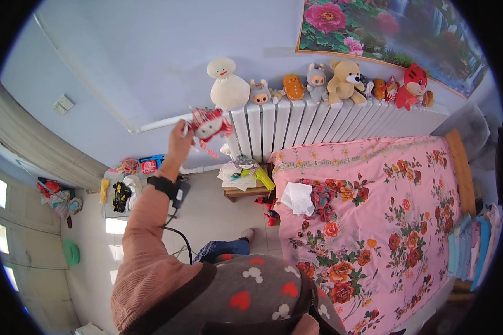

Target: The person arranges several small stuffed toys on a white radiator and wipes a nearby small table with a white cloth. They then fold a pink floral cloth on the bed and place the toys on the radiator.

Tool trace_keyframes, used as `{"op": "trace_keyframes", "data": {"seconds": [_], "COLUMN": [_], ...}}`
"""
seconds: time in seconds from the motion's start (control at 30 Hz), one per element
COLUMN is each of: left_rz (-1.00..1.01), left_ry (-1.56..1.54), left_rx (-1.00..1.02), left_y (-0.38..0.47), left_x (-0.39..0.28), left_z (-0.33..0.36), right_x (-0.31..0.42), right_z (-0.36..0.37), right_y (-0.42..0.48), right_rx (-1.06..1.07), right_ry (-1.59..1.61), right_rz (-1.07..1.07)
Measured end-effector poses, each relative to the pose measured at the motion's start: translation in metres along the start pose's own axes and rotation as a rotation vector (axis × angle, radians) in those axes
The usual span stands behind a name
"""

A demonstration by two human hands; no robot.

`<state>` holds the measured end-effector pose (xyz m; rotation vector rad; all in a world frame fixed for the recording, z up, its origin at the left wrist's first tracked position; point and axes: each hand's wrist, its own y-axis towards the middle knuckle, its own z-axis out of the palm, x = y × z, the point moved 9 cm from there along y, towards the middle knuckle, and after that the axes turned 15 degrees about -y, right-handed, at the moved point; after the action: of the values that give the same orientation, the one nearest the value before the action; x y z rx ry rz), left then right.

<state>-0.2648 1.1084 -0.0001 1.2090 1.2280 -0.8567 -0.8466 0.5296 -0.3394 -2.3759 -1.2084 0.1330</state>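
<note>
My left hand [180,139] is raised in front of the wall, gripping a small plush doll [210,127] by its edge. The doll has a red plaid hat, a pale face and striped dangling limbs. Just behind it, a white plush snowman [229,90] sits at the left end of a white radiator [268,127]. Along the radiator top sit several other plush toys, among them a beige teddy bear [346,83] and a red plush tiger [413,88]. My right hand is out of view; only a bit of pink sleeve [306,325] shows at the bottom.
A small wooden stool [243,192] bears papers, a grey-hatted doll and a yellow-green object. The bed [360,234] with a pink floral cover fills the right, with white paper [297,198] on it. A low table [111,211] holding cloths stands left. A white pipe [163,123] runs into the radiator.
</note>
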Motion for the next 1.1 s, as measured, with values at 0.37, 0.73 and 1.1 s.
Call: {"op": "trace_keyframes", "data": {"seconds": [0.37,0.73,1.1], "left_rz": [0.199,0.242,0.042], "left_ry": [0.521,0.003,-0.204], "left_rx": [0.05,0.412,0.939], "left_y": [0.167,0.157,0.035], "left_x": [-0.011,-0.067,-0.073], "left_z": [-0.058,0.03,0.308], "right_x": [0.057,-0.011,0.095], "right_z": [-0.006,0.033,-0.212], "right_y": [-0.017,-0.096,0.04], "right_rx": [0.101,0.078,-0.491], "right_ry": [0.198,0.356,0.79], "right_rz": [0.167,0.39,0.149]}}
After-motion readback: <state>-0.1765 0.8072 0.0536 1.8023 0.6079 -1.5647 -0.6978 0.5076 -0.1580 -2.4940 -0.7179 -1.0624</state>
